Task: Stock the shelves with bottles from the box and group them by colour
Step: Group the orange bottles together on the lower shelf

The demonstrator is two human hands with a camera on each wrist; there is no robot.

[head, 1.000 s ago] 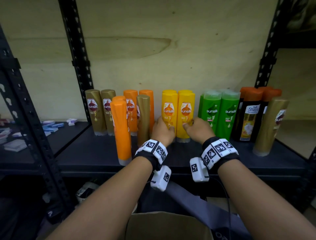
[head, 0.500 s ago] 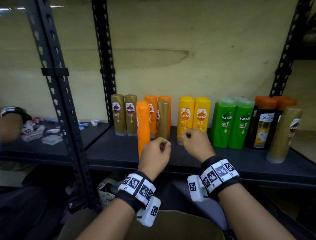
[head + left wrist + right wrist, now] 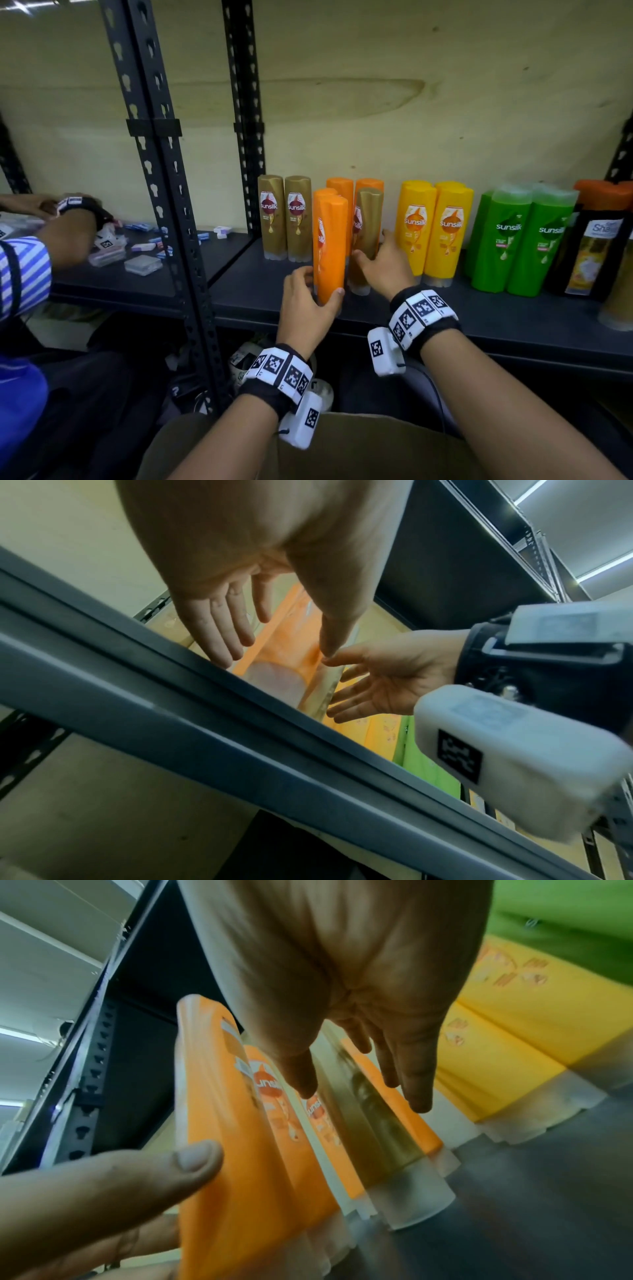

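Observation:
Bottles stand in colour groups on the dark shelf (image 3: 445, 308): gold (image 3: 284, 219), orange (image 3: 339, 188), yellow (image 3: 431, 226), green (image 3: 520, 240). In front of the orange pair stand an orange bottle (image 3: 330, 246) (image 3: 222, 1123) and a gold bottle (image 3: 368, 233) (image 3: 377, 1123). My left hand (image 3: 320, 284) (image 3: 281, 647) holds the front orange bottle low down, thumb on its right and fingers on its left. My right hand (image 3: 373, 246) (image 3: 359, 1093) is spread around the gold bottle, fingers straight, thumb left of it.
Dark orange-capped bottles (image 3: 596, 250) and another gold bottle (image 3: 620, 301) stand at the far right. A black upright post (image 3: 164, 205) divides the shelving. Another person's arm (image 3: 61, 236) works among small packets on the left shelf. A cardboard box (image 3: 359, 445) sits below my arms.
Both hands were loose fists in front of the yellow bottles. They have moved left and opened; the left now holds the front orange bottle and the right spans the gold one.

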